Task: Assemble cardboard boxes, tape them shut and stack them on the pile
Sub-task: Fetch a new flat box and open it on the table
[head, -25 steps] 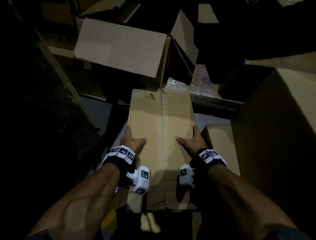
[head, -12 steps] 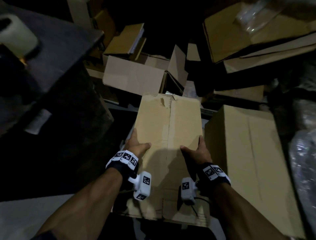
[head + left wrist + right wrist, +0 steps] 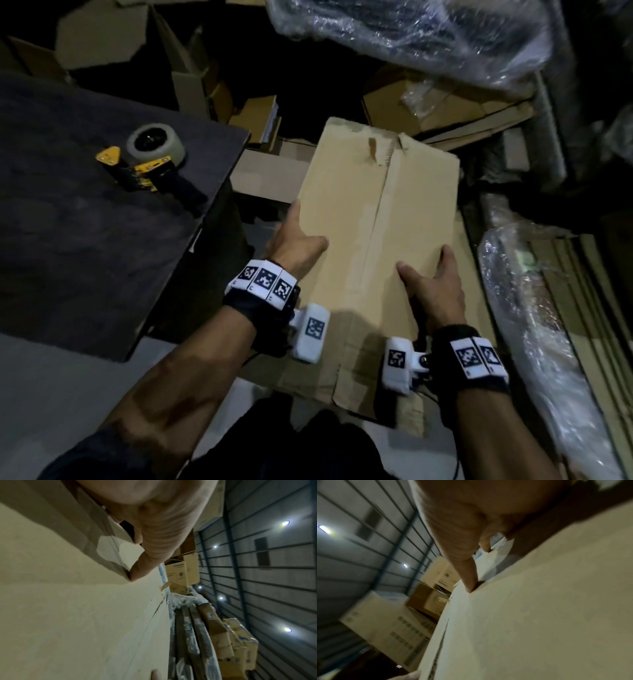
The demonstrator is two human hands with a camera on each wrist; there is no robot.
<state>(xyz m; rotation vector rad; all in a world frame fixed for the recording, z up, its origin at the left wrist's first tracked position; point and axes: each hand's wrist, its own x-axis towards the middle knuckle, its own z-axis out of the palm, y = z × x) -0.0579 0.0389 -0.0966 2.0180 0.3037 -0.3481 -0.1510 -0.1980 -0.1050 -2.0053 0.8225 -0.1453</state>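
2 hands hold 1 box (image 3: 373, 219) between them in the head view: my left hand (image 3: 294, 240) clasps its left edge with the thumb laid on top and the fingers out of sight beyond the edge, and my right hand (image 3: 431, 277) clasps the right edge the same way. That box is long, with a seam down its top face and a torn bit at the far end; it sits in front of me, between a dark table (image 3: 85, 246) on my left and wrapped bundles (image 3: 534, 308) on my right. On the table lies a tape gun (image 3: 150, 161) (yellow frame, pale roll), well apart from both hands. More cardboard (image 3: 455, 113) is heaped beyond the box.

From the left wrist, my thumb (image 3: 150, 555) presses its tip onto the pale box face (image 3: 77, 615), and 1 fingertip (image 3: 156, 674) shows at the box's edge at the bottom of the frame. Stacked boxes (image 3: 183, 572) stand by a ribbed wall (image 3: 267, 581).

From the right wrist, blurred, my thumb (image 3: 465, 566) touches the box face (image 3: 539, 615) near its edge, with 1 fingertip (image 3: 409, 675) curled up from below.
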